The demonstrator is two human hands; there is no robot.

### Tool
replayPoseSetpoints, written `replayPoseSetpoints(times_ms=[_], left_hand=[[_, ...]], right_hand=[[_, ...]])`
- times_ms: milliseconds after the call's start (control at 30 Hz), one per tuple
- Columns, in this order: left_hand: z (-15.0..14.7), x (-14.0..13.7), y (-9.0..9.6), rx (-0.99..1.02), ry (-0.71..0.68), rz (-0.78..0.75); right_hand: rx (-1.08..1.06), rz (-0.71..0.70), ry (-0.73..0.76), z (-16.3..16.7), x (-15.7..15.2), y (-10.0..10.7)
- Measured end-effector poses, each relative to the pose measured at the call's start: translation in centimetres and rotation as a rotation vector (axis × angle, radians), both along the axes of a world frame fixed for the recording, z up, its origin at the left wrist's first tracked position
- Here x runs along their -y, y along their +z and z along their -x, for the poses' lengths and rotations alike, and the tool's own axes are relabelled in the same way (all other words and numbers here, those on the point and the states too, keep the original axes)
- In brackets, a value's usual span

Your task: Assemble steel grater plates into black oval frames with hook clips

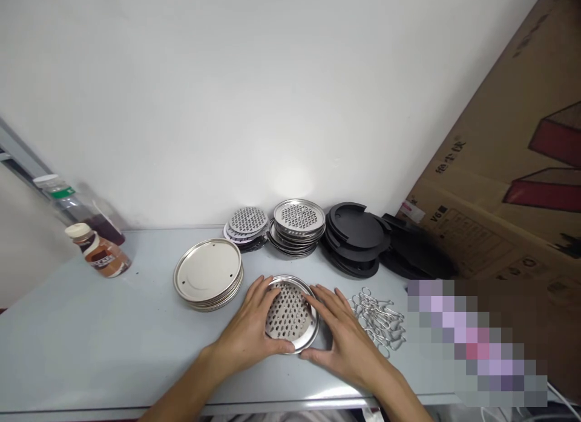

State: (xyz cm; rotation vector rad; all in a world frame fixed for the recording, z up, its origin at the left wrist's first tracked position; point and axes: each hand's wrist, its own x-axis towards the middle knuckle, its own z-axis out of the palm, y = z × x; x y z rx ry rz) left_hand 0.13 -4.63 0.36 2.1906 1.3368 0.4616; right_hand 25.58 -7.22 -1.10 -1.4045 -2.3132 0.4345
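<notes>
steadying, apparently, the grater [290, 313] flat on the table [136, 331], holding its rim between half-curled left hand [249, 334] and right hand [342, 337]; next probably needing level fingertip pressure.

The left arm [186, 382] and the right arm [399, 390] are bare and reach in from the bottom, slanting toward each other. The left hand [253, 326] and the right hand [344, 332] face each other, palms turned in, with bent fingers pointing ahead. The left thumb [279, 347] and right thumb [316, 354] stick out toward the middle, but it's hard to tell if either hand is squeezing.
</notes>
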Motion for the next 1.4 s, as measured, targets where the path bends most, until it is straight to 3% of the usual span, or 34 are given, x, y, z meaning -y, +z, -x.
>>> replayPoseSetpoints(times_ms=[167, 500, 1167, 1400], left_hand=[[0.1, -0.1, -0.8, 0.000, -0.048, 0.042], [0.6, 0.3, -0.4, 0.061, -0.002, -0.091], [2.1, 0.8, 0.9, 0.088, -0.101, 0.093], [0.7, -1.1, 1.7, 0.052, -0.017, -0.151]], right_hand=[[0.020, -0.007, 0.005, 0.0, 0.0, 0.2], [0.020, 0.017, 0.018, 0.1, 0.1, 0.7], [0.012, -0.022, 0.018, -0.1, 0.1, 0.1], [0.044, -0.007, 0.023, 0.2, 0.2, 0.6]])
